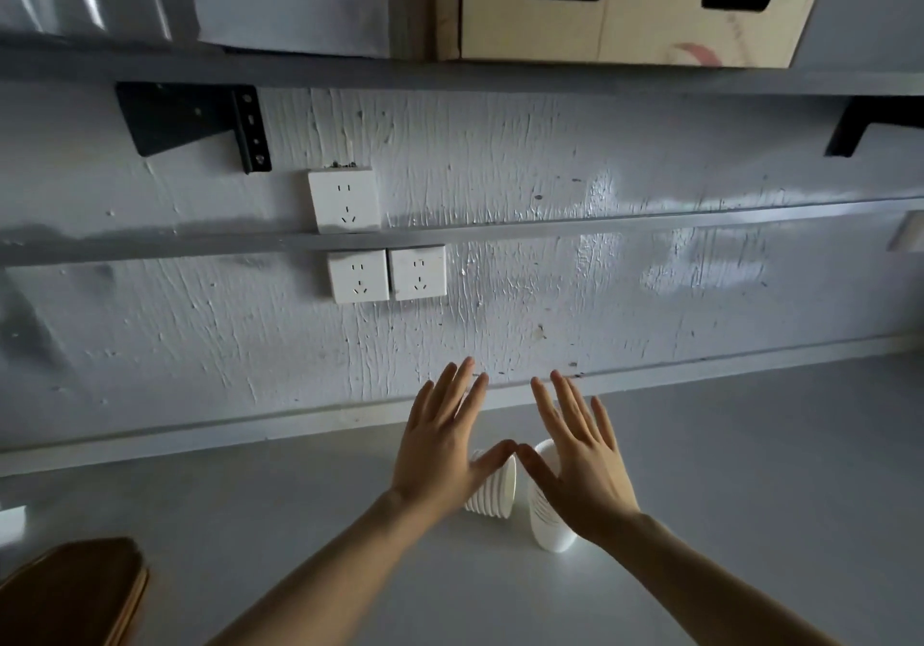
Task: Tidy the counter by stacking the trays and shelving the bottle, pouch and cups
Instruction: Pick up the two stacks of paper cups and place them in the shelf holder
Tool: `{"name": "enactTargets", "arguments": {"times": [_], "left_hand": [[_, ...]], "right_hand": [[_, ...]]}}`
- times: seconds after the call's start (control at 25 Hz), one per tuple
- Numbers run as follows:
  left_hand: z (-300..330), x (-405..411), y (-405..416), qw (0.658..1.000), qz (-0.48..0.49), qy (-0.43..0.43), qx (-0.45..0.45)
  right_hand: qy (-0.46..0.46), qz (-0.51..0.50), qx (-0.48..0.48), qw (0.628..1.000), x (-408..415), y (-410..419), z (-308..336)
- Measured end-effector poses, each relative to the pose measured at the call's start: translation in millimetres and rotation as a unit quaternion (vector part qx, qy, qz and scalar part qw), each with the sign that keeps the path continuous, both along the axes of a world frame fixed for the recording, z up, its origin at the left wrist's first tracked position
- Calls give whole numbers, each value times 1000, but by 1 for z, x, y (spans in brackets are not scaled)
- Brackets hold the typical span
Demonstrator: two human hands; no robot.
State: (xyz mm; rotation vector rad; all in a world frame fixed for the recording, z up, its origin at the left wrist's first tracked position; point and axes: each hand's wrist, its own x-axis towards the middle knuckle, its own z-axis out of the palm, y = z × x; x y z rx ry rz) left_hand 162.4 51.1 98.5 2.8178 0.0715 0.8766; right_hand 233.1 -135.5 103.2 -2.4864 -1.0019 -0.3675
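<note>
Brown stacked trays (75,590) are seen at the lower left corner of the frame, lying on the grey counter (750,470). At centre, the left hand (442,445) and right hand (575,465) are held flat with fingers spread and thumb tips almost meeting, nothing gripped, above two stacks of white cups (492,488) just behind them. Higher up, wall sockets (385,273) and a shelf (450,76) bearing a cardboard box (625,20) are shown.

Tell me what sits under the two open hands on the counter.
Under the left hand a stack of white cups; under the right hand another white cup stack, both on the counter. The hands cover their upper parts, so contact is unclear.
</note>
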Motion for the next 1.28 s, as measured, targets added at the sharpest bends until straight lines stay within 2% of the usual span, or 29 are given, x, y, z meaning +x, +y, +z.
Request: {"name": "enactTargets", "arguments": {"times": [0.16, 0.36, 0.48, 0.64, 0.8, 1.16, 1.28], "left_hand": [[-23, 13, -7, 998, -19, 63, 2], [-51, 30, 4, 977, -15, 213, -17], [-68, 42, 12, 959, 3, 282, -29], [-86, 57, 15, 929, 6, 370, -24], [-98, 67, 8, 928, 2, 374, 4], [-113, 63, -5, 943, 51, 328, -12], [-103, 62, -5, 948, 65, 299, -83]], "right_hand": [[72, -4, -15, 997, 20, -28, -28], [153, 2, -3, 988, 36, -38, -54], [200, -5, 25, 980, 42, -35, -67], [209, -12, 96, 973, 44, -32, -77], [232, -7, 149, 961, 44, -31, -83], [278, -59, 257, 924, 37, -29, -94], [307, -61, 296, 902, 33, -29, -99]]}}
